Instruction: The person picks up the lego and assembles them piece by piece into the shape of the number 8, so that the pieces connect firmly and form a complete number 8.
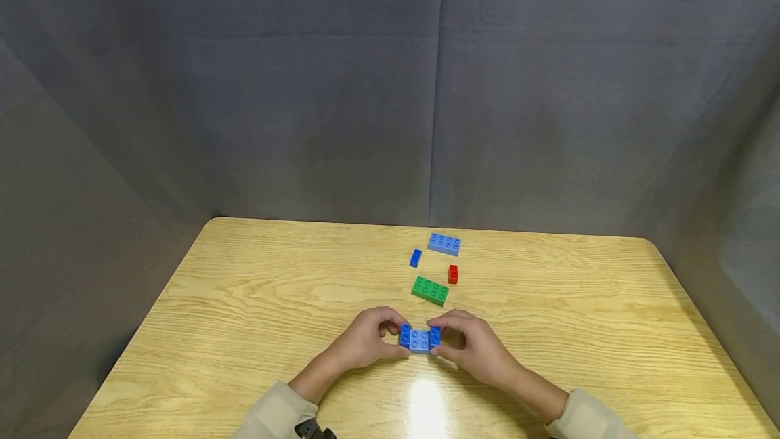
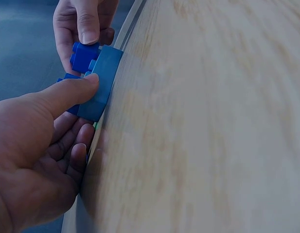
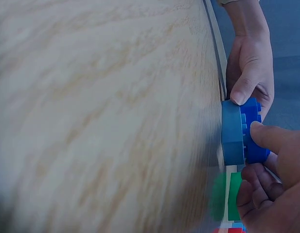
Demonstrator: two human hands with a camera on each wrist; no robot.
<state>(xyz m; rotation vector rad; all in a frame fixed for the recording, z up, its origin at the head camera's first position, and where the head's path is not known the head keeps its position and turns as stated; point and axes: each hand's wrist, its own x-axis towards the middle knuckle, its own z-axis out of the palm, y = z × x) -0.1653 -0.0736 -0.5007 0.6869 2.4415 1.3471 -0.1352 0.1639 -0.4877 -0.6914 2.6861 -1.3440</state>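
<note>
A light blue toy building brick [image 1: 419, 341] lies on the table between the two hands. On its left end is a small dark blue brick [image 1: 405, 335], and at its right end a second small dark blue brick [image 1: 435, 336]. My left hand [image 1: 368, 339] pinches the left end between thumb and fingers. The right hand [image 1: 478, 351] pinches the right small brick, its thumb on the near side. In the left wrist view that right brick [image 2: 84, 58] looks slightly tilted against the studs; whether it is pressed fully down I cannot tell.
Just beyond the hands lies a green brick [image 1: 430, 290]. Farther back on the wooden table [image 1: 274, 290] are a small red brick [image 1: 453, 274], a small dark blue brick [image 1: 416, 258] and another light blue brick [image 1: 444, 244]. Grey cloth [image 1: 317, 120] hangs behind the table.
</note>
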